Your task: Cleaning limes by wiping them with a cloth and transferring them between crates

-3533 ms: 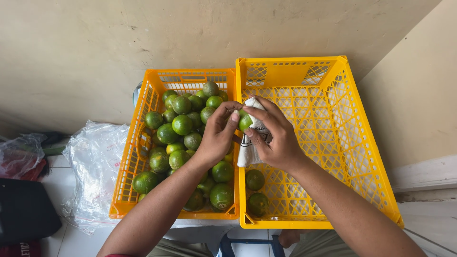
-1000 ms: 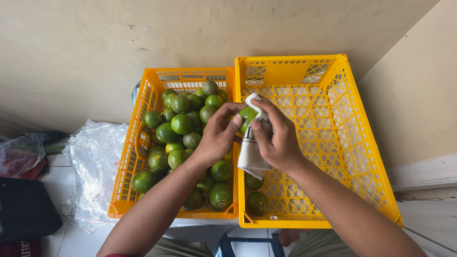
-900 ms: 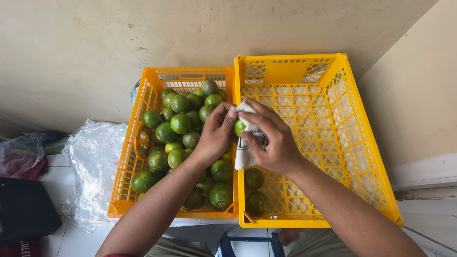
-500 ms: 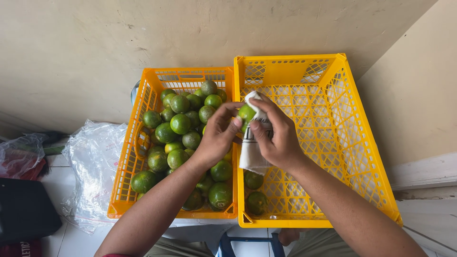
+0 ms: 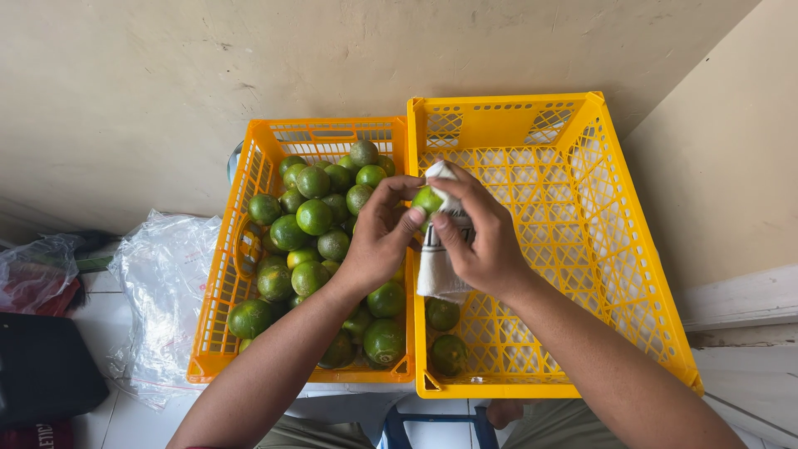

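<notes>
My left hand (image 5: 378, 241) and my right hand (image 5: 482, 241) meet above the edge shared by two crates. Between the fingertips sits a small green citrus fruit (image 5: 427, 199). My right hand presses a white cloth (image 5: 434, 264) against that fruit, and the cloth hangs down below the palm. The left yellow crate (image 5: 223, 283) is heaped with several green citrus fruits (image 5: 314, 216). The right yellow crate (image 5: 582, 249) holds two fruits (image 5: 449, 353) near its front left corner.
A crumpled clear plastic bag (image 5: 162, 291) lies left of the crates on white tiles. A black bag (image 5: 41, 366) and more plastic sit at the far left. A beige wall rises behind the crates, and a second wall with a white skirting board stands at the right.
The fruit has been turned between both hands while the cloth rubs over it. The hands stay in the same place above the crates.
</notes>
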